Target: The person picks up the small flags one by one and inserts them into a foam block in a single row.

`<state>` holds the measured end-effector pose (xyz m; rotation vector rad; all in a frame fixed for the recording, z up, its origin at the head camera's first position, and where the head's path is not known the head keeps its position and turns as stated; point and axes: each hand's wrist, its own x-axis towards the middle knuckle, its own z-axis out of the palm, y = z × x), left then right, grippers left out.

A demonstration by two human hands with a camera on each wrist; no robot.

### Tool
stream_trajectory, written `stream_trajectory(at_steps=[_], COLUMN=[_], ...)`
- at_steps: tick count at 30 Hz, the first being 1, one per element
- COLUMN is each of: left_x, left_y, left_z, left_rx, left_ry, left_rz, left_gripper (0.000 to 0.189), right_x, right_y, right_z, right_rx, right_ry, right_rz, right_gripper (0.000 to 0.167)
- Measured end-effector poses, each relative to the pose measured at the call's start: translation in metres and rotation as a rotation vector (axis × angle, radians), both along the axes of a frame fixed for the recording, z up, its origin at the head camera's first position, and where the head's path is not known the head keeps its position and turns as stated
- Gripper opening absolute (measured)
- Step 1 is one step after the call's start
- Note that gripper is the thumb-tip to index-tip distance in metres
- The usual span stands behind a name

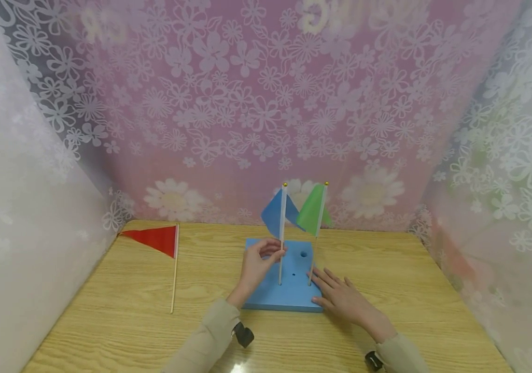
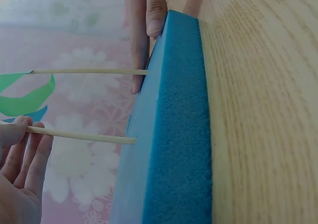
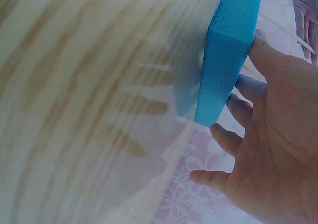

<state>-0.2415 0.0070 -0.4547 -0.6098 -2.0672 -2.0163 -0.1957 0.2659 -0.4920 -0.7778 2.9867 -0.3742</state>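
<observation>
My left hand [image 1: 257,267] pinches the wooden stick of a blue flag [image 1: 273,213] between thumb and fingers, as the left wrist view also shows. The stick's lower end meets the top of a blue foam board [image 1: 266,295]; how deep it sits I cannot tell. A green flag [image 1: 311,210] stands on the board's right side, its stick leaning slightly. With fingers spread and fairly straight, my right hand [image 1: 347,300] rests against the board's right edge. In the right wrist view its fingertips [image 3: 258,37] touch the side of the foam.
A red triangular flag [image 1: 156,241] on a wooden stick lies on the wood-grain table [image 1: 107,321], left of the board. The board has a larger hole [image 1: 303,254] near its back right and a small hole [image 1: 293,274]. Flower-patterned curtains [image 1: 266,103] surround the table.
</observation>
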Motion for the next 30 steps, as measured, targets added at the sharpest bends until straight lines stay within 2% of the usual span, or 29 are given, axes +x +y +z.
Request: stream_trajectory(at_steps=[6,11,20,27,30], left_x=[-0.014,-0.014,-0.016,-0.016,-0.016], left_y=[0.003,0.003,0.004,0.002,-0.004], left_z=[-0.024,-0.024,-0.026,-0.024,-0.022], left_rx=[-0.009,-0.035,-0.115,-0.137,-0.119], left_ry=[-0.010,0.001,0.015,-0.023,-0.039], left_rz=[-0.020,-0.006,0.021,0.023,0.030], left_gripper=[0.023,0.023,0.017,0.018,0.019], right_x=[0.000,0.000,-0.002,-0.002,-0.002], right_y=[0.000,0.000,0.002,0.003,0.003], right_z=[0.001,-0.002,-0.009,-0.010,-0.011], right_rx=[-0.003,-0.023,-0.043,-0.042,-0.045], right_ry=[0.004,0.018,0.098,0.085,0.086], right_rz=[-0.002,0.003,0.033,0.023,0.031], right_gripper=[0.064,0.064,0.065,0.066,0.065])
